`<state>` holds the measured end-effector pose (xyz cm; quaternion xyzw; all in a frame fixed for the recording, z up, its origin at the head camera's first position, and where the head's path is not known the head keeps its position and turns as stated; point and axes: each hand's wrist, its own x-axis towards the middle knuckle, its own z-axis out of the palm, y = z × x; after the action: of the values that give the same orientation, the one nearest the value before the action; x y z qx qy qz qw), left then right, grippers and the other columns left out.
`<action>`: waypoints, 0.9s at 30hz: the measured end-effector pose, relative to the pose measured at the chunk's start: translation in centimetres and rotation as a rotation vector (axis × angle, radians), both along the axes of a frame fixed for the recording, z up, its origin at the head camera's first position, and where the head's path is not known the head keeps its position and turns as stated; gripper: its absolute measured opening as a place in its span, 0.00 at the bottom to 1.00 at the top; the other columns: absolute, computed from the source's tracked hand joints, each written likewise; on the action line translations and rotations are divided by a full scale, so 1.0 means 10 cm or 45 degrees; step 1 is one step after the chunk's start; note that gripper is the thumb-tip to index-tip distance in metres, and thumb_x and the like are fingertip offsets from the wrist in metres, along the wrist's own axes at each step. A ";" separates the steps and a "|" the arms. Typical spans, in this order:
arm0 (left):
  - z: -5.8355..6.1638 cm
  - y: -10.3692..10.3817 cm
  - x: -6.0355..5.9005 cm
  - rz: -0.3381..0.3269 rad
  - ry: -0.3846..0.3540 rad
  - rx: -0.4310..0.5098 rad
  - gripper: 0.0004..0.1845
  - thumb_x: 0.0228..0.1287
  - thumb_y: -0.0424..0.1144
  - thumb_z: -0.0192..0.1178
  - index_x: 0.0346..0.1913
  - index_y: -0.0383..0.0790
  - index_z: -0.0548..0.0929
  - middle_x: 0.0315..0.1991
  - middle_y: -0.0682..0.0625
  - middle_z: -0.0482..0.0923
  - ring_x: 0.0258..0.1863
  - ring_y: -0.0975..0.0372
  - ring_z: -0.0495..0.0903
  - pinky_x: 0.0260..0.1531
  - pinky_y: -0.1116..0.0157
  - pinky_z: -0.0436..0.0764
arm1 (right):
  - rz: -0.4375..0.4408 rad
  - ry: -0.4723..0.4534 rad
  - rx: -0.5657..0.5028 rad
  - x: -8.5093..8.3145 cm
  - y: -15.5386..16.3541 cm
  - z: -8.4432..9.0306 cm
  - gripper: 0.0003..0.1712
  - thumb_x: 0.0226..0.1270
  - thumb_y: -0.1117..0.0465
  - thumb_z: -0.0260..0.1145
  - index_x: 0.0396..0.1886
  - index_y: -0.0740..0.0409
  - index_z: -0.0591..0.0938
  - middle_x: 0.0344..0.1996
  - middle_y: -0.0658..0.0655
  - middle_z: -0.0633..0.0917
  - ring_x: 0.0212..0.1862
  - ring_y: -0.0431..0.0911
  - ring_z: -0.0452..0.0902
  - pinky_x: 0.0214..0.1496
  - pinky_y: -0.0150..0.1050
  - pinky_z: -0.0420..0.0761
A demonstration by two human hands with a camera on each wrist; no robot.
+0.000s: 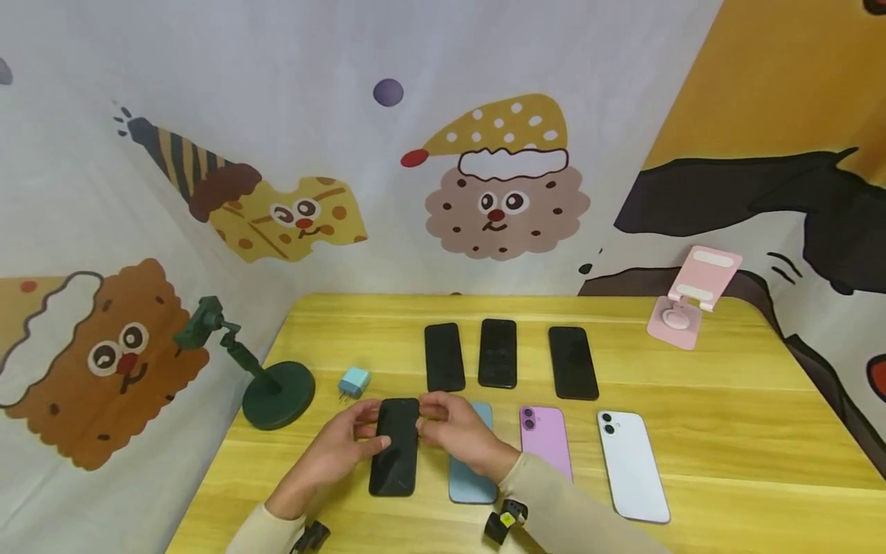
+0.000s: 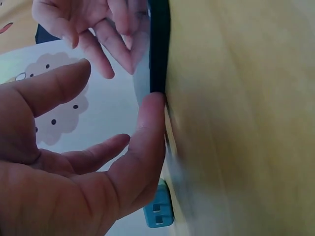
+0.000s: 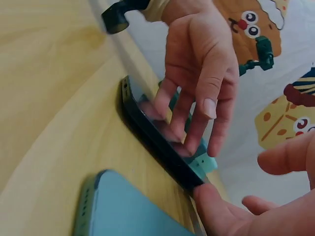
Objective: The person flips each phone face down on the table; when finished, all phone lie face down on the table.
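The step in hand seems to be settling or straightening the black phone, which lies screen up on the yellow table, flat or nearly so, between the two hands. The left hand, at its 9 o'clock, is relaxed rather than gripping: one fingertip touches the phone's edge, while the thumb hangs clear above the screen. The right hand, toward 2 o'clock, is also loose, a fingertip against the phone near its far end and the palm over the blue phone, which lies at 3 o'clock. Farther out at 3 o'clock come the lilac phone and the white phone, both backs up. Three dark phones lie between 1 and 2 o'clock, and a light blue charger stands near at 11 o'clock. Whether the phone bears fully on the wood, I cannot tell. The next move, as I judge it, calls for light, even pressure from both sides, with the right palm kept off the blue phone.
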<state>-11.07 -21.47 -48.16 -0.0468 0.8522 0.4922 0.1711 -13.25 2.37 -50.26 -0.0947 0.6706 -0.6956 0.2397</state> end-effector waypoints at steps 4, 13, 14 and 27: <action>0.01 -0.01 0.01 -0.009 -0.006 -0.030 0.37 0.66 0.41 0.76 0.76 0.42 0.74 0.67 0.42 0.78 0.59 0.52 0.82 0.56 0.50 0.85 | -0.084 -0.071 -0.100 -0.02 -0.02 0.02 0.33 0.72 0.69 0.64 0.73 0.75 0.69 0.65 0.75 0.78 0.59 0.58 0.84 0.59 0.48 0.88; 0.05 0.06 0.03 -0.112 0.025 0.015 0.43 0.65 0.46 0.76 0.78 0.38 0.70 0.70 0.38 0.77 0.63 0.47 0.82 0.58 0.47 0.84 | -0.094 -0.129 -0.227 -0.06 -0.09 0.05 0.33 0.74 0.73 0.60 0.76 0.75 0.66 0.59 0.71 0.78 0.47 0.48 0.87 0.52 0.41 0.90; 0.06 0.08 0.03 -0.137 0.025 0.033 0.44 0.65 0.47 0.76 0.79 0.38 0.69 0.70 0.37 0.76 0.63 0.46 0.81 0.57 0.47 0.84 | -0.089 -0.126 -0.233 -0.06 -0.10 0.05 0.33 0.74 0.73 0.60 0.76 0.75 0.66 0.59 0.71 0.78 0.47 0.48 0.87 0.52 0.40 0.90; 0.09 0.13 0.04 -0.277 0.042 0.180 0.44 0.73 0.47 0.69 0.83 0.39 0.59 0.73 0.34 0.72 0.68 0.41 0.79 0.54 0.54 0.88 | -0.023 -0.079 -0.200 -0.01 -0.20 0.07 0.34 0.74 0.69 0.64 0.77 0.68 0.69 0.61 0.68 0.77 0.48 0.50 0.88 0.51 0.40 0.90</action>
<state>-10.67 -20.12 -47.22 0.0663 0.8182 0.5301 0.2124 -13.38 0.41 -49.59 -0.0856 0.6071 -0.7507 0.2460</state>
